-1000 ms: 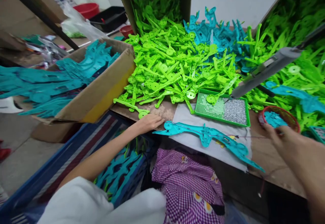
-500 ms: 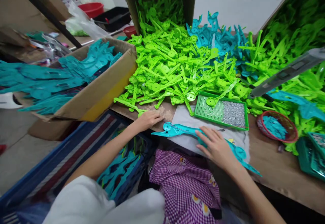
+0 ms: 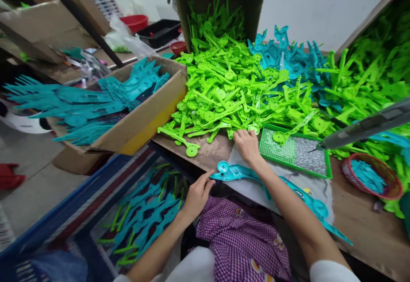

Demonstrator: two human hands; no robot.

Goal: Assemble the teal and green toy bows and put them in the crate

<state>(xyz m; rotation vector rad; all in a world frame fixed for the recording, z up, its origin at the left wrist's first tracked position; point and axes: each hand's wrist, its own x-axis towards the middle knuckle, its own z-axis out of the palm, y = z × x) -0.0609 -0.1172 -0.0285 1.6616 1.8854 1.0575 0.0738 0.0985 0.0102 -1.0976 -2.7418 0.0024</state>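
A long teal plastic part (image 3: pixel 238 172) lies along the table's front edge on a white cloth, its round cup end to the left. My left hand (image 3: pixel 199 191) pinches the pointed left tip of this part between thumb and fingers. Beyond it, my right hand (image 3: pixel 246 144) reaches to the near edge of a heap of lime-green plastic parts (image 3: pixel 218 94). Its curled fingers close on one green part, whose disc shows just past the fingertips; the rest is hidden under the hand. My right forearm crosses above the middle of the teal part.
A green tray (image 3: pixel 329 169) of small silver pieces stands right of my right hand, with a grey screwdriver-like tool (image 3: pixel 361 126) angled over it. Further right is a red basket (image 3: pixel 347 173) of teal bits. Left are a carton (image 3: pixel 153 107) of teal parts and a crate (image 3: pixel 64 213).
My right hand has left the teal part and moved forward to the green heap. My left hand has come back from the table edge to the teal part's left tip. The view has shifted left.
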